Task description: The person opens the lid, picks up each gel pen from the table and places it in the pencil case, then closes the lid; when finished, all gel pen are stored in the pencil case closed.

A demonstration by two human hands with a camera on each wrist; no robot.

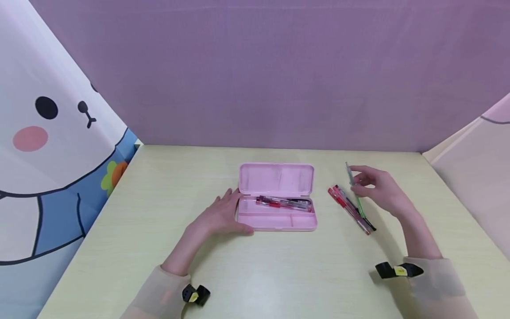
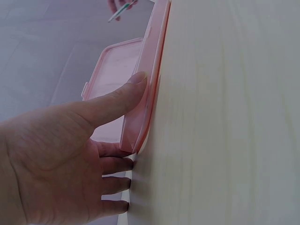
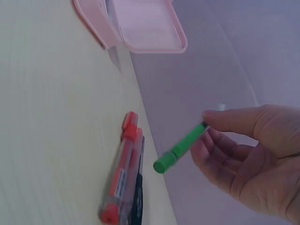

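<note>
A pink pencil case lies with its lid raised and pens in its rear compartment. My left hand rests against the case's left end, thumb along the front wall and the other fingers fairly straight at the side. To the right, my right hand pinches a green pen between thumb and fingers, tilted above the table. Below it lie red pens and a black pen side by side; the pens partly overlap, so their exact number is hard to tell.
The light wooden table has a purple fabric wall along its back edge. A cartoon-printed cloth hangs at the left, and a pale panel stands at the right.
</note>
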